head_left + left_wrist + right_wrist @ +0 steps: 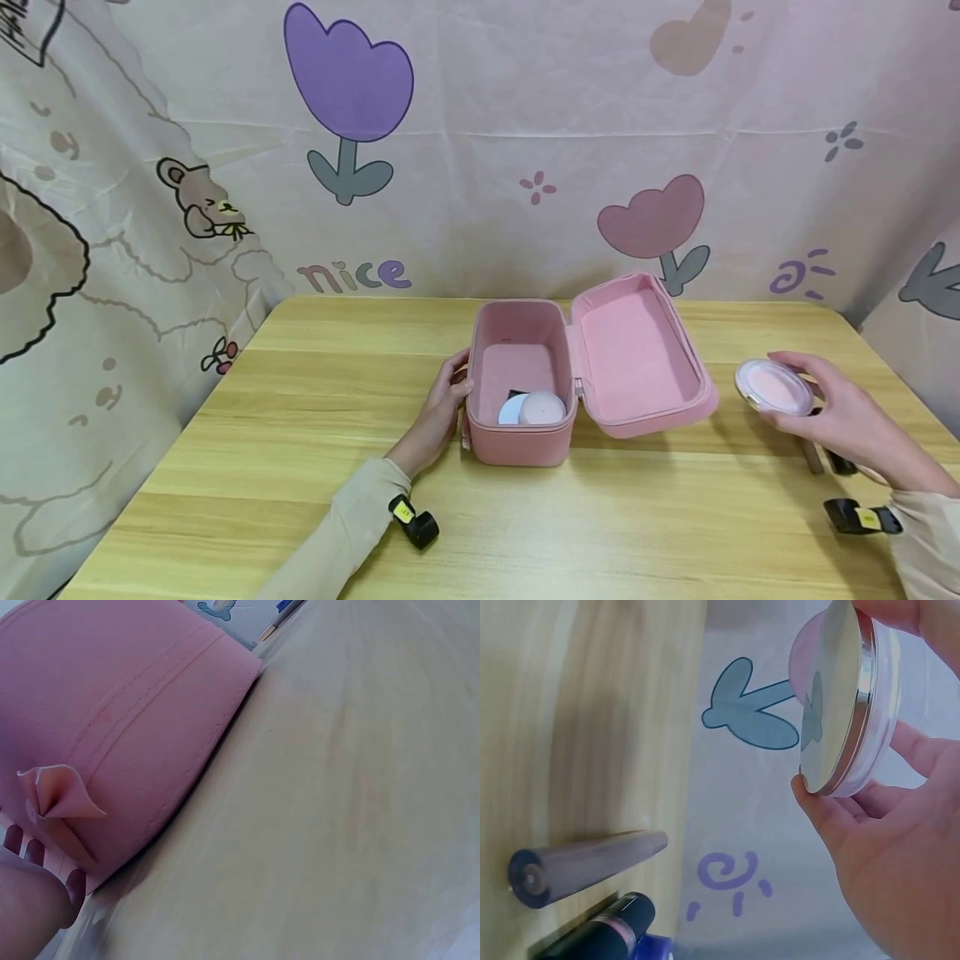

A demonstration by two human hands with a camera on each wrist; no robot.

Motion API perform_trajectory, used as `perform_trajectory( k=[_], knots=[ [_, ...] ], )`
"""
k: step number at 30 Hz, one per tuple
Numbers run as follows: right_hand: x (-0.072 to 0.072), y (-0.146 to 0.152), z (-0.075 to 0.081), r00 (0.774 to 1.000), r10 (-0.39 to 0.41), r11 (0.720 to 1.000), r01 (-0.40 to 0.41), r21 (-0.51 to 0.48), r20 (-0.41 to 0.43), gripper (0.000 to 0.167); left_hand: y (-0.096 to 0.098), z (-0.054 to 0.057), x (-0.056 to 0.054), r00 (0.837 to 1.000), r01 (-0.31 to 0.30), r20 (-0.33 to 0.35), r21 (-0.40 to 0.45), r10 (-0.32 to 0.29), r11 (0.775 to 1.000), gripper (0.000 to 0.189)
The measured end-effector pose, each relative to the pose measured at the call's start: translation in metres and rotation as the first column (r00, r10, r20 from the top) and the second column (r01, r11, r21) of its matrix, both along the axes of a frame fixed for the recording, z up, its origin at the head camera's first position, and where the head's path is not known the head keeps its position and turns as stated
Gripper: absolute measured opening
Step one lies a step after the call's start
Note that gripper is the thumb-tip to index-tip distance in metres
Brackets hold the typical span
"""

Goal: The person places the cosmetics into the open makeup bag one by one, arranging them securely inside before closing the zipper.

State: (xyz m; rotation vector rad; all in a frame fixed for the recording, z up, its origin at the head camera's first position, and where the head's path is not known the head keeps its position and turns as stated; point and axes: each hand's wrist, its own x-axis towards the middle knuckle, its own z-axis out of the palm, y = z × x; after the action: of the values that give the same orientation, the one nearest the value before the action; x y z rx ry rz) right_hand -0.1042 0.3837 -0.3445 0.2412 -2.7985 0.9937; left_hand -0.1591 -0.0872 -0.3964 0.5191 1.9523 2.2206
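Observation:
A pink zippered cosmetic case (522,446) stands on the table, its lid (637,350) swung out to the right. Inside, at the near end, lie a round pale item (543,408) and a light-blue disc (512,409) partly under it. My left hand (435,417) rests against the case's left side, fingertips beside a small pink bow (60,796). Over at the right, my right hand (847,417) holds a round powder compact (776,387) by its edge, between thumb and fingers. Its flat, shiny underside shows in the right wrist view, raised above the table.
Below the right hand lie a slim grey-brown tube (589,866), a black tube (604,930) with a pink band, and something blue (654,948). The wooden table (300,400) ends at a printed cloth backdrop (480,167).

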Motion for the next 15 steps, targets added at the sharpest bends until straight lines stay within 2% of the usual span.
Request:
perform_trajectory(
  k=[3,10,15],
  knots=[
    [0.000,-0.003,0.003,1.000,0.010,1.000,-0.010,0.002,-0.012,0.081,0.000,0.000,0.000,1.000,0.000,0.003,0.004,0.000,1.000,0.067],
    [0.006,-0.014,0.015,0.995,0.026,0.997,-0.018,0.072,-0.101,0.081,-0.001,-0.001,0.000,1.000,0.012,0.000,0.005,-0.012,1.000,0.067],
    [0.011,-0.025,0.025,0.995,0.021,0.997,-0.014,0.075,-0.093,0.082,-0.001,0.000,0.000,1.000,0.013,0.000,0.007,-0.013,1.000,0.067]
  ],
)
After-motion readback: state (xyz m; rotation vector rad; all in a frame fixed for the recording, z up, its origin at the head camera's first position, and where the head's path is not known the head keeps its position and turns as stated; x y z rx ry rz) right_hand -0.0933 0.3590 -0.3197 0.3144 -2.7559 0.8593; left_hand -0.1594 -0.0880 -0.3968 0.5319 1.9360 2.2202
